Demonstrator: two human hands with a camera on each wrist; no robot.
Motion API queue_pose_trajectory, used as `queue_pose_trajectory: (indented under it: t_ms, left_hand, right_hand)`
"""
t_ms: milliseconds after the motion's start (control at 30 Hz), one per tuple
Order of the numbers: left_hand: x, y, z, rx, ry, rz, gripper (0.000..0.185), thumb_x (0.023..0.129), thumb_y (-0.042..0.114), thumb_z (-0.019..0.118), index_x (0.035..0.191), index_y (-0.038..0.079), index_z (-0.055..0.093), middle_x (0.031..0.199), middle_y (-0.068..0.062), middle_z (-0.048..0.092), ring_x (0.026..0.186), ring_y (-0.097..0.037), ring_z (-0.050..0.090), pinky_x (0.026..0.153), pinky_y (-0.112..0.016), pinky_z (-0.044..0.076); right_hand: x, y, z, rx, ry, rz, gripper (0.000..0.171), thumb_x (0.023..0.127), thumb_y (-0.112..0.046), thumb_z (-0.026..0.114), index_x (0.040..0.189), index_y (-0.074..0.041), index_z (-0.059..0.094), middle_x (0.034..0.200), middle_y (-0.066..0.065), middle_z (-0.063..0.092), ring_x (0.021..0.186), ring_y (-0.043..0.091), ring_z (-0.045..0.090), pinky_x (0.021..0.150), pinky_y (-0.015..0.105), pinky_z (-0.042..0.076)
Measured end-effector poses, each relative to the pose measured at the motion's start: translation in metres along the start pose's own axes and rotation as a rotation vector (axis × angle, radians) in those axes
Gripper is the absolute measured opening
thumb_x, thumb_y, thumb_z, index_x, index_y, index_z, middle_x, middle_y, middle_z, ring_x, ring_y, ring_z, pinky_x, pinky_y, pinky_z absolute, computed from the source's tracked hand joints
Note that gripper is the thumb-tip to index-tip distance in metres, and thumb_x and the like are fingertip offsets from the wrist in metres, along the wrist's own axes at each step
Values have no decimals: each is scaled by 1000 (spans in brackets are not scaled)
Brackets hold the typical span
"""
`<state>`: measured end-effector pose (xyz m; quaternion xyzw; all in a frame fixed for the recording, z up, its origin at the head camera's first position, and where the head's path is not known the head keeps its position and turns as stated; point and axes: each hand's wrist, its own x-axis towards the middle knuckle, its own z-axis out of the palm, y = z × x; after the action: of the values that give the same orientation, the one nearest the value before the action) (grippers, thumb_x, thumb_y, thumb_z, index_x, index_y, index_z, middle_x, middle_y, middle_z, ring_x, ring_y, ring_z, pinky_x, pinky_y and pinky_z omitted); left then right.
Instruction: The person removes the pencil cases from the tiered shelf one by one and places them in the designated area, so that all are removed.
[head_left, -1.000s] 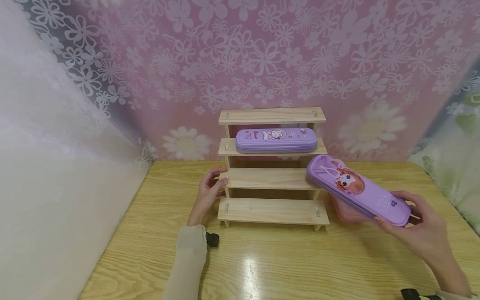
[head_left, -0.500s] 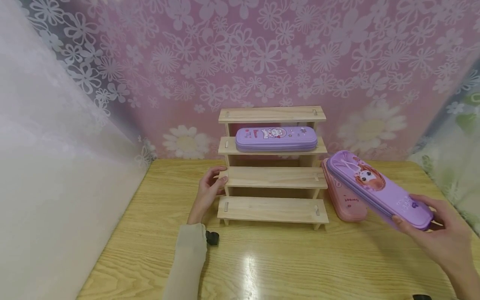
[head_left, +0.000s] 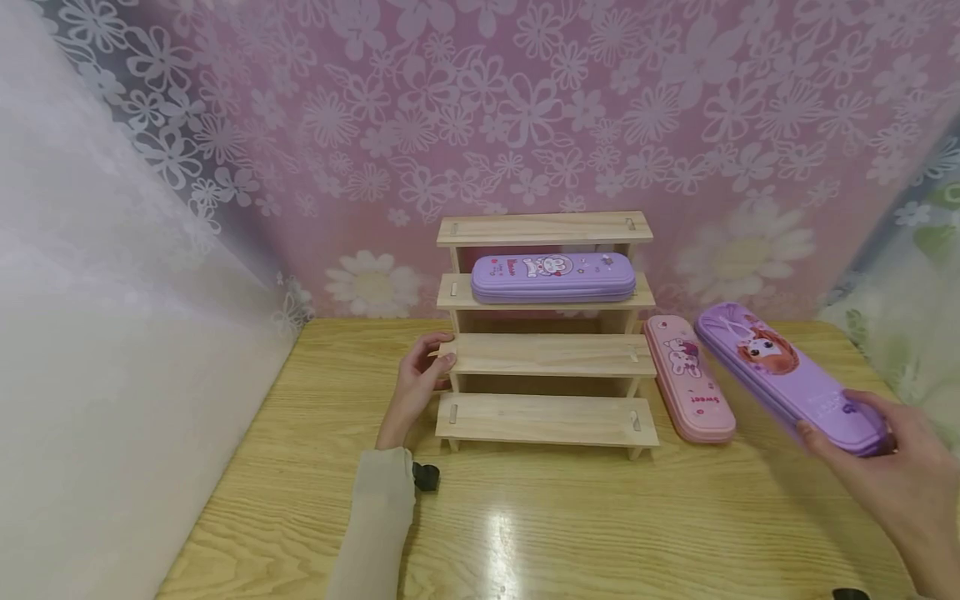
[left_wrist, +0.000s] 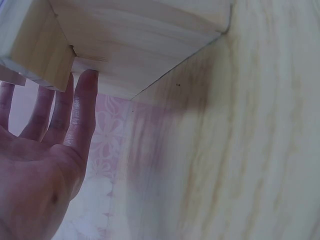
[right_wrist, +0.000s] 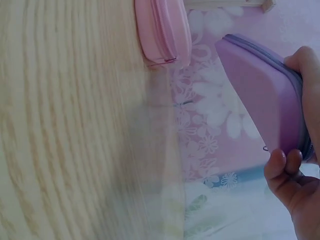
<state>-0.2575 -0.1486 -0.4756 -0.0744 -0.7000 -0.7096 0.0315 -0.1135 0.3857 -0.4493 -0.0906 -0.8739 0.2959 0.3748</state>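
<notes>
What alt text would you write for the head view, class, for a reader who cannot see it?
A right hand holds a purple pencil case above a wooden table, beside a pink pencil case. The left hand touches a stepped wooden rack carrying another purple case.

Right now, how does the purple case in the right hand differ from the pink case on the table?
The purple pencil case is gripped at its near end by the right hand and held off the table; the pink pencil case lies flat on the wooden table, untouched, beside the stepped wooden rack. The purple one looks longer and shows a big-eyed girl; the pink one shows a bunny and the word "sweet". Both are slim zip cases, angled alike.
</notes>
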Motion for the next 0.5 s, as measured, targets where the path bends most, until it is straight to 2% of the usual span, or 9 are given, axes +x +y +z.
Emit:
queue_pose_trajectory:
  t_ms: [100, 133, 400, 467, 500]
  left_hand:
    - [0, 1, 0, 5, 2, 2, 36, 99, 14, 66, 134, 7, 60, 121, -7, 60, 94, -11, 66, 68, -36, 61]
    - [0, 1, 0, 7, 4, 5, 36, 99, 14, 67, 133, 7, 60, 121, -7, 60, 93, -11, 66, 67, -35, 61]
    - [-1, 0, 2, 4, 16, 19, 32, 99, 12, 66, 130, 8, 61, 120, -6, 62, 92, -12, 67, 65, -34, 60]
    - [0, -1, 2, 3, 21, 19, 32, 98, 12, 66, 130, 9, 62, 119, -5, 62, 92, -11, 67, 65, -34, 60]
    - [0, -1, 2, 2, 21, 21, 32, 98, 12, 66, 130, 9, 62, 119, -4, 62, 91, -11, 67, 65, -34, 60]
  right_hand:
    - [2, 5, 0, -61, -26, 35, 70, 61, -12, 93, 125, 0, 69, 108, 17, 63, 80, -24, 30, 60, 3, 27]
    - [3, 7, 1, -71, -35, 46, 70, 62, -15, 93, 126, -1, 68, 111, 23, 62, 81, -24, 29, 59, 4, 26]
    - [10, 23, 7, -105, -8, -11, 67, 63, -24, 90, 121, 0, 68, 107, 30, 63, 88, -25, 24, 64, 5, 20]
    - [11, 26, 10, -115, -1, -24, 66, 64, -26, 89, 120, 1, 68, 106, 32, 64, 89, -22, 25, 65, 5, 18]
    - [12, 27, 11, -123, -3, -24, 65, 64, -28, 88, 120, 1, 68, 106, 32, 64, 88, -18, 29, 65, 6, 18]
